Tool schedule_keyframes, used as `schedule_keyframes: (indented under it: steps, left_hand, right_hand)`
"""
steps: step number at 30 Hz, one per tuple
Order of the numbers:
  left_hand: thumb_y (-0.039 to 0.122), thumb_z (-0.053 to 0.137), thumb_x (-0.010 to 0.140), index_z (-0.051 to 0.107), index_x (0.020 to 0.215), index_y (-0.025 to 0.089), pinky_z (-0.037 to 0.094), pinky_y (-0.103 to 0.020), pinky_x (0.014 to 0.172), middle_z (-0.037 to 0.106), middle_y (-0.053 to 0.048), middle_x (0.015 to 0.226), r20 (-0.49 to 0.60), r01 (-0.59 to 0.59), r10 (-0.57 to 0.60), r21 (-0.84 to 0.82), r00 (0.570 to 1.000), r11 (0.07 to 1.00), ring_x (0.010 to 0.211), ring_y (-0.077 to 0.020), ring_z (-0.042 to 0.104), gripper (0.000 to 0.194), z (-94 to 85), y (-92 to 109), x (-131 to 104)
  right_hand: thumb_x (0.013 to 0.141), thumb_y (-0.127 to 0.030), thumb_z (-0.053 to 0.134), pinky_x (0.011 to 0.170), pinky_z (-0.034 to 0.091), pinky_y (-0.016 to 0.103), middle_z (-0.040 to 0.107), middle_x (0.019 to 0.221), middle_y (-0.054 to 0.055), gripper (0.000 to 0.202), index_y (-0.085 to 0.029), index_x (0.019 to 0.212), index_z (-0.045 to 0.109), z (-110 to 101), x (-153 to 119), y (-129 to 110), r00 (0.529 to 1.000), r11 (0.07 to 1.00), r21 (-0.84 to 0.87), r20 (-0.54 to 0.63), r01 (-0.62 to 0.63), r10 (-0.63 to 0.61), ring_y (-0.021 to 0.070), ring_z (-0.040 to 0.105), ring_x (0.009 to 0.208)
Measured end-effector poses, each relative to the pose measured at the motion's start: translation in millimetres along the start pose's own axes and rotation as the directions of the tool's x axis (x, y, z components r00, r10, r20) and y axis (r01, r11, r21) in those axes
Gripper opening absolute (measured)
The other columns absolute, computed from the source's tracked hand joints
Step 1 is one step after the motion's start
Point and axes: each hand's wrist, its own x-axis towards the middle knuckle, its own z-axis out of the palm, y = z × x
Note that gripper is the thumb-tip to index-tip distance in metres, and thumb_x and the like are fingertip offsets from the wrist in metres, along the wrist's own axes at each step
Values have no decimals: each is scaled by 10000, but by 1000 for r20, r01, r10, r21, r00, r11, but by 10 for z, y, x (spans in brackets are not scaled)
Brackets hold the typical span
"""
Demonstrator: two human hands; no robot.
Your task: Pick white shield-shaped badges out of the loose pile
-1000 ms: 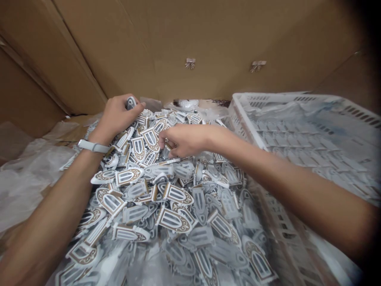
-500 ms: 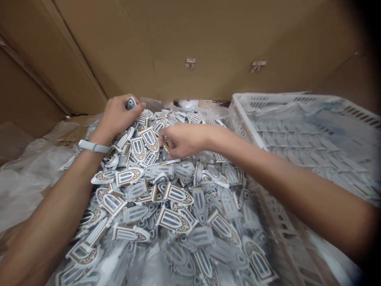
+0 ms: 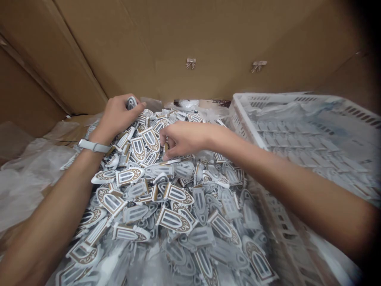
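Note:
A big heap of small arched window pieces (image 3: 175, 219), white and grey with gold scrollwork on many faces, fills the middle of the head view. At the heap's far left, my left hand (image 3: 121, 115) is closed around one arched window piece (image 3: 131, 103), whose grey back shows between thumb and fingers. A pale band (image 3: 94, 146) circles that wrist. My right hand (image 3: 181, 139) reaches into the upper middle of the heap. Its thumb and fingers pinch the gold-edged side of another window piece (image 3: 166, 149), mostly hidden by the hand.
On the right stands a white plastic basket (image 3: 247, 123) with rows of similar pieces (image 3: 297, 143) and plastic film inside. Crumpled clear plastic (image 3: 32, 171) lies at left. A brown cardboard wall (image 3: 133, 47) rises behind, bearing two small bow-shaped ornaments (image 3: 191, 63).
My right thumb and fingers have drawn closer together on a piece in the heap. My left hand has stayed in place with its piece.

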Motion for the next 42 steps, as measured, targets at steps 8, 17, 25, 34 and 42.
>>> schedule_keyframes:
  steps: [8,17,25,34,42]
  left_hand:
    - [562,620,932,699,842,199,473,-392,803,677,-45,810,-10,-9,9,-16,1000,1000,809,-215,626,383,6,-3,-4]
    - [559,620,943,693,836,207,500,-395,828,673,-37,807,-9,-10,10,-12,1000,1000,815,-217,633,375,-5,8,-11]
    - [572,615,943,693,850,207,471,-369,818,662,-26,806,-7,-3,3,-14,1000,1000,800,-198,608,385,-1,-14,-4]
    - [606,604,932,701,857,211,473,-395,844,693,-41,845,6,5,-5,-16,1000,1000,845,-227,630,414,-7,-9,-8]
    - [568,605,926,694,835,205,456,-381,791,679,-43,806,-6,-18,18,-2,1000,1000,794,-210,606,384,-5,11,-9]
  right_hand:
    - [957,-537,788,696,379,341,760,943,43,384,-154,998,780,22,9,11,1000,998,-65,13,16,-15,158,601,783]
    - [964,-517,782,687,369,335,751,912,21,337,-180,972,782,17,8,10,999,998,-48,22,35,-34,146,583,758]
    - [981,-543,752,686,355,341,736,884,33,367,-177,972,782,31,7,18,998,995,-80,18,54,-53,153,566,752]
    - [1017,-529,692,701,359,352,753,921,57,369,-176,1016,799,37,-16,-3,998,994,-101,33,48,-45,168,580,759]
    - [1060,-511,614,703,361,355,761,939,92,415,-147,1053,814,47,-15,-5,999,992,-124,10,38,-37,174,571,748]
